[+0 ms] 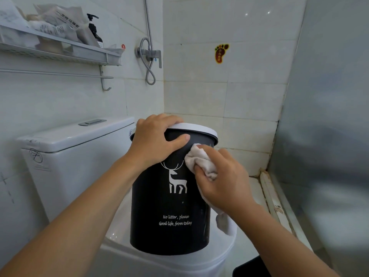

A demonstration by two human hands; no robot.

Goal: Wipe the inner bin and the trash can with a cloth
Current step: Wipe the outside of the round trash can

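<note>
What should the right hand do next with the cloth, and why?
Probably drag the cloth down the trash can: the right hand presses it high on the dark wall, the left hand steadies the rim, and pale smudges show lower.

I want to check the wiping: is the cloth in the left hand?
No, the right hand grips the cloth against the trash can, while the left hand holds its rim.

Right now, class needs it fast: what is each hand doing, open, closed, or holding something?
Left hand: grips the trash can at its white rim.
Right hand: holds the cloth, pressed against the can's side.
</note>
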